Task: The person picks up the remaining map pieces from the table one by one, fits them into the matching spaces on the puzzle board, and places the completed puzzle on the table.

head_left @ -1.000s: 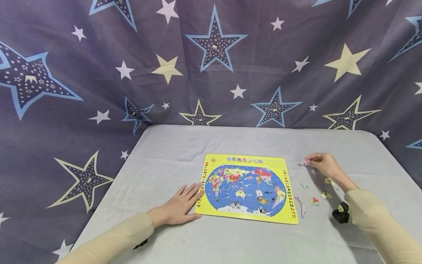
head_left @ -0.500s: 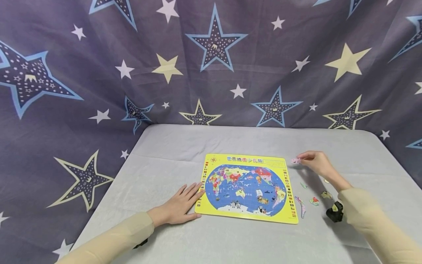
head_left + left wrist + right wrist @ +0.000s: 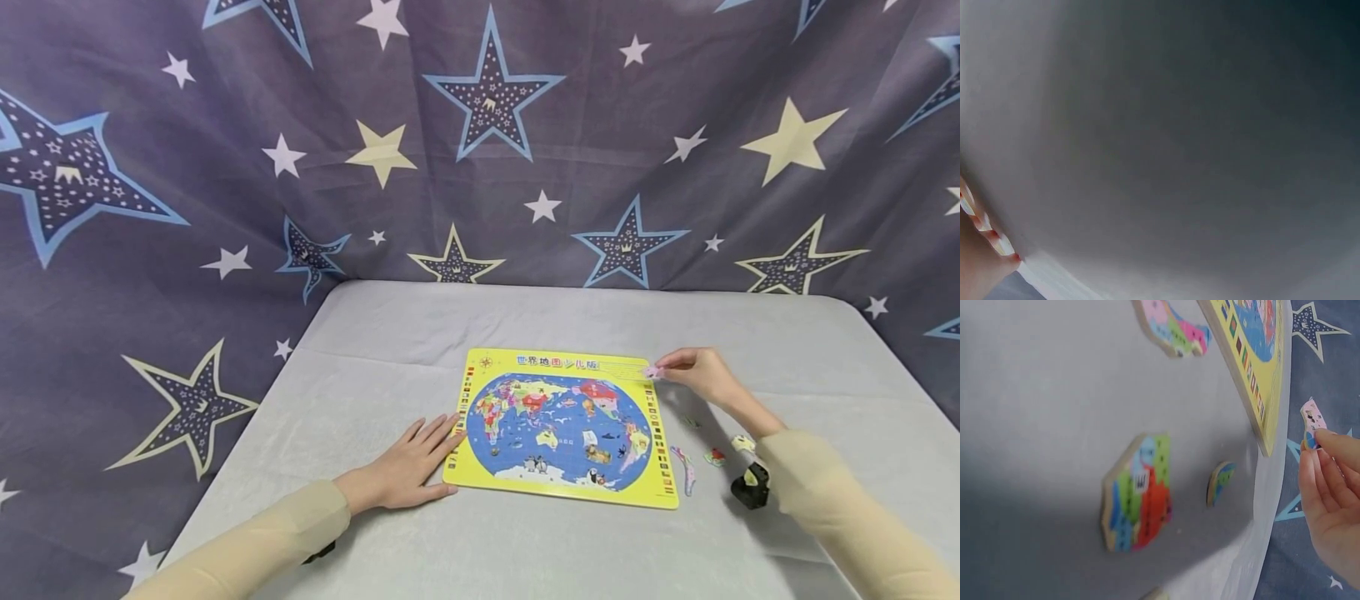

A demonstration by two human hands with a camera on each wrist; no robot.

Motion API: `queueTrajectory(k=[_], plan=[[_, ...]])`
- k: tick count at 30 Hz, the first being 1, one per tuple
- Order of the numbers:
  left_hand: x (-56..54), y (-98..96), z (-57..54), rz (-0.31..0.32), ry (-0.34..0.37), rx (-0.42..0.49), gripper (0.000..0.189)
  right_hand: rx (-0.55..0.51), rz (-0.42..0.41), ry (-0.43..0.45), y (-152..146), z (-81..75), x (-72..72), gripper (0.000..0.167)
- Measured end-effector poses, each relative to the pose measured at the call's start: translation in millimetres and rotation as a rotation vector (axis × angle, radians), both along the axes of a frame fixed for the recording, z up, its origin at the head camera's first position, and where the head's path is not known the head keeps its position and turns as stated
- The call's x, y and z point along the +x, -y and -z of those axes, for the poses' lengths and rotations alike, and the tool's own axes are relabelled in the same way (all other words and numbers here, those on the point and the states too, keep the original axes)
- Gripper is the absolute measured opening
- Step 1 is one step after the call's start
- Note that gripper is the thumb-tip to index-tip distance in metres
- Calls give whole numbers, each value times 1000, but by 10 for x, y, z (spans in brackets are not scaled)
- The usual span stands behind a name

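Observation:
A yellow world map puzzle board (image 3: 562, 493) lies flat on the grey cloth. My left hand (image 3: 405, 468) rests with spread, straight fingers at its left edge, fingertips on the rim. Thumb and fingers of my right hand (image 3: 705, 377) pinch a small pink puzzle piece (image 3: 652, 372), which overlaps the board's upper right corner in the head view. The right wrist view shows this pink piece from the side, with dark print and a blue patch near the fingertips. In the left wrist view mostly blurred cloth shows.
Loose puzzle pieces lie right of the board: a long pink one (image 3: 686, 472), a red and green one (image 3: 715, 457) and a small green one (image 3: 692, 422). A dark starry curtain (image 3: 525, 208) hangs behind the table. A black wrist device (image 3: 751, 486) sits under the right sleeve.
My right hand has carried the pink puzzle piece leftward, from the bare cloth to the board's upper right corner. My left hand has stayed in place.

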State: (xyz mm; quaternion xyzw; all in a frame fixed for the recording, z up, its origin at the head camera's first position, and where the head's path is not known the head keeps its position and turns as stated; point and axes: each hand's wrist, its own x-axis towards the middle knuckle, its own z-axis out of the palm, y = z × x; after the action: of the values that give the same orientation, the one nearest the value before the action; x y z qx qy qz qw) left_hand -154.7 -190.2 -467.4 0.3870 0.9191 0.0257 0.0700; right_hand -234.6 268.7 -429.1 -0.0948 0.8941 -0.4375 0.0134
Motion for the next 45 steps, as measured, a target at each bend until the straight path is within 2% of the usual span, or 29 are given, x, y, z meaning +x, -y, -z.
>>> queueTrajectory(k=[11,27,38,45], plan=[[-3,1,7,-6,-3,-14,76,17,-29,39,154,35,10,21],[-5,8,28,2,-11,9,76,-73,-176,141,344,44,56,18],[-5,3,17,4,-13,13,76,-37,-194,170,435,57,76,18],[0,4,2,-7,6,-9,76,-17,-223,156,493,88,78,17]])
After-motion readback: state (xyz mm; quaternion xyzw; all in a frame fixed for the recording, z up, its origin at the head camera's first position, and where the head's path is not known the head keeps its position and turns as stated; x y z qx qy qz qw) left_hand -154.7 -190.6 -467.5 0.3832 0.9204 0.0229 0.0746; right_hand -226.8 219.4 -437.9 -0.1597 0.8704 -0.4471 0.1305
